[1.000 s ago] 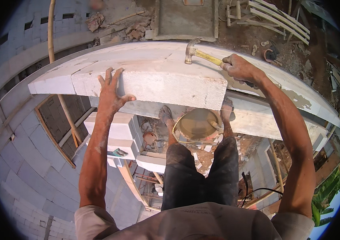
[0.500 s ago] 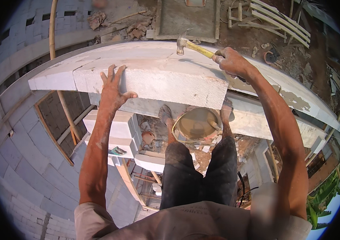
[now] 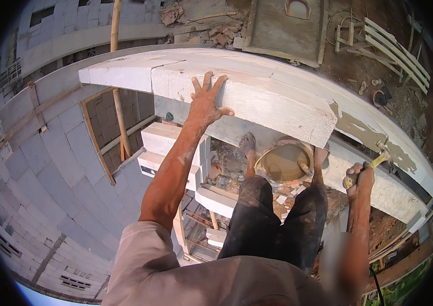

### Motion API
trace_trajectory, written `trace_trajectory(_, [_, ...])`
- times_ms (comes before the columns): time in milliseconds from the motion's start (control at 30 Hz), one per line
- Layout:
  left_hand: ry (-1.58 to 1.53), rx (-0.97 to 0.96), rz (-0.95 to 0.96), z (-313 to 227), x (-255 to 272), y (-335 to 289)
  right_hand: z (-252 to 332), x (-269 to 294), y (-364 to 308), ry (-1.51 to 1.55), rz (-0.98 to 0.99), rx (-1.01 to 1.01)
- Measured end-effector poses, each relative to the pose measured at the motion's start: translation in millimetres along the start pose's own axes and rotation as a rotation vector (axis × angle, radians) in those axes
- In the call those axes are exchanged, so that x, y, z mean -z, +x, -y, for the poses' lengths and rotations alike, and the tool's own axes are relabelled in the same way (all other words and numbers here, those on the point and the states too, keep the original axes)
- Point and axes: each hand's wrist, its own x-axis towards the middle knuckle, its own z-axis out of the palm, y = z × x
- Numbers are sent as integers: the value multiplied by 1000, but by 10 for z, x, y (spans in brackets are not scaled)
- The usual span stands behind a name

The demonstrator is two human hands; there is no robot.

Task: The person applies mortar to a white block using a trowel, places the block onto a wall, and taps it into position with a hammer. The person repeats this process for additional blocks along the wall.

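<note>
My left hand (image 3: 208, 100) rests on a long white block (image 3: 272, 107), fingers spread over its top edge and thumb against the near face. This block sits on the wall course in front of me, its right end at a patch of grey mortar (image 3: 356, 127). Off to the right, my right hand (image 3: 360, 177) is wrapped round the yellow handle of a claw hammer (image 3: 381, 159). The hammer's metal head points away from me, over the lower blocks and apart from the white block. Below, between my feet, stands a bucket (image 3: 285, 160) of greyish-brown mix with a handled tool in it.
White blocks (image 3: 168, 148) are stacked at my left on a support. A bamboo pole (image 3: 117, 30) rises beyond the wall's left part. Rubble and broken chips lie around the bucket. Past the wall are a framed concrete slab (image 3: 282, 38) and a pile of pale wooden slats (image 3: 395, 53).
My right hand has swung the hammer from above the block's right end down and to the right. My left hand stays on the block. The whole view has shifted.
</note>
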Motion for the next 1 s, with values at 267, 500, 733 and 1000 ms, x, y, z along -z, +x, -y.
trace_trajectory(267, [-36, 1, 26, -40, 66, 1, 204, 270, 154, -4, 429, -31])
trace_trajectory(500, [-28, -25, 1, 19, 23, -8, 310, 486, 397, 141, 159, 217])
trace_trajectory(733, [4, -41, -27, 82, -35, 41, -581, 12, -307, -266, 283, 448])
trace_trajectory(1000, [-268, -5, -304, 201, -202, 119, -1025, -339, -415, -838, 354, 1055])
